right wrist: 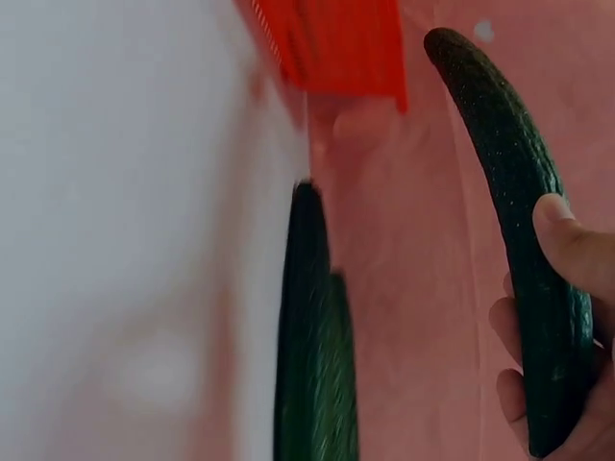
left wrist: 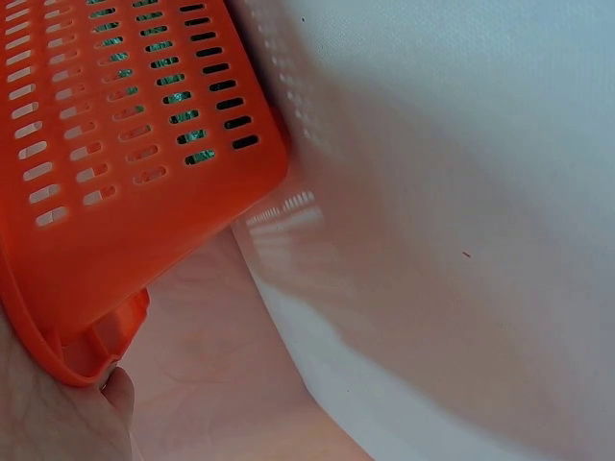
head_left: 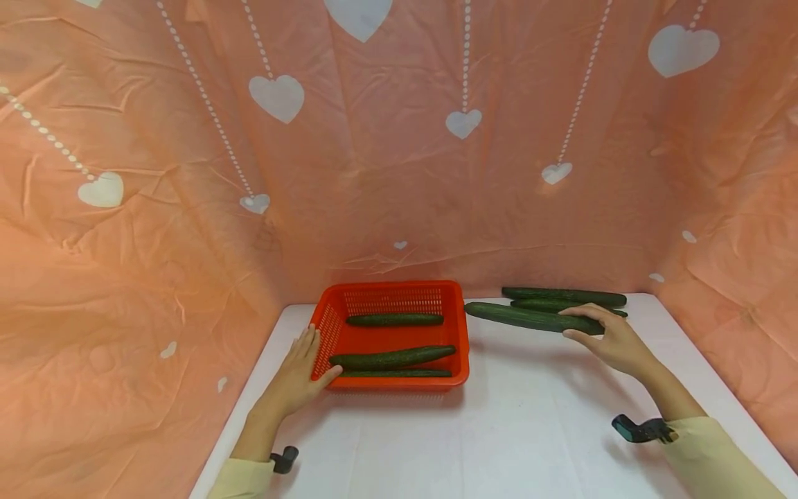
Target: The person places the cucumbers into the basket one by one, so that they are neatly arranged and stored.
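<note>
Right hand holds one dark green cucumber near its right end, thumb and fingers pinched round it, raised above the white bench, tip toward the red basket. Left hand rests at basket's left end, fingers straight, thumb spread. Three cucumbers inside basket; two more lie together at bench's back right.

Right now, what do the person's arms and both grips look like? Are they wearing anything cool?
The left sleeve and right sleeve are pale yellow. By each cuff is a small dark gadget: the left gadget looks plain, while the right gadget has a teal patch. The left grip and right grip wear no gloves.
</note>
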Action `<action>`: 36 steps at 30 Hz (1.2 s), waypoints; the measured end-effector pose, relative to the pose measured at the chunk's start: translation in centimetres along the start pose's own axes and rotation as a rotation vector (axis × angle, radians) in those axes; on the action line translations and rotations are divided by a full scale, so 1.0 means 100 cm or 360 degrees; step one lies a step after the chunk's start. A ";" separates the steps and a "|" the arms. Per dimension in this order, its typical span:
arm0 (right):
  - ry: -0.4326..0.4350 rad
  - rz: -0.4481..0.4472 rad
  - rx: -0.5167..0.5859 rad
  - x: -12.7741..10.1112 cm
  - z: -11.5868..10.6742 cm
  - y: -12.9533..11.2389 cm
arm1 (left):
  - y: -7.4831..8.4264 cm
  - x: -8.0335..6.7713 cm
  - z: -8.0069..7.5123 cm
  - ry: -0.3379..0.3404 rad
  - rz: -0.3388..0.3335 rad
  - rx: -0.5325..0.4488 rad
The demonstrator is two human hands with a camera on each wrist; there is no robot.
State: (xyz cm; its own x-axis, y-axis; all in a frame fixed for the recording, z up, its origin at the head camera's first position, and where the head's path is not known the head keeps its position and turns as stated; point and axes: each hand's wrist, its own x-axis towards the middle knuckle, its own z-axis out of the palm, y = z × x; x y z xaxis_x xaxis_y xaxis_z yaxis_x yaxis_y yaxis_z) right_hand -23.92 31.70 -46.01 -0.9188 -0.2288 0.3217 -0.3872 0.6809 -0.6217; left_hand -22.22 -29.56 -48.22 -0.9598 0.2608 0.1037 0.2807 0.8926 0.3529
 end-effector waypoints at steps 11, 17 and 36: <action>-0.0056 -0.0075 0.0109 0.031 0.033 -0.043 | -0.002 0.001 0.001 -0.0009 -0.0012 0.0001; -0.0068 -0.0068 0.0170 0.048 0.056 -0.064 | -0.002 0.001 0.001 -0.0010 -0.0015 0.0004; -0.0188 -0.0170 0.0128 0.088 0.131 -0.121 | -0.002 0.002 0.000 -0.0015 -0.0006 0.0021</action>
State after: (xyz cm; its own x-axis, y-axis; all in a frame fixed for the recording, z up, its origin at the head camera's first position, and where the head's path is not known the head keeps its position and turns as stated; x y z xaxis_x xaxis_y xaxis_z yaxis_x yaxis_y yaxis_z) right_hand -28.35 12.32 -45.04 -0.8728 -0.3804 0.3057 -0.4837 0.5917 -0.6449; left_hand -22.48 -29.69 -48.26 -0.9608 0.2611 0.0935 0.2773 0.8982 0.3410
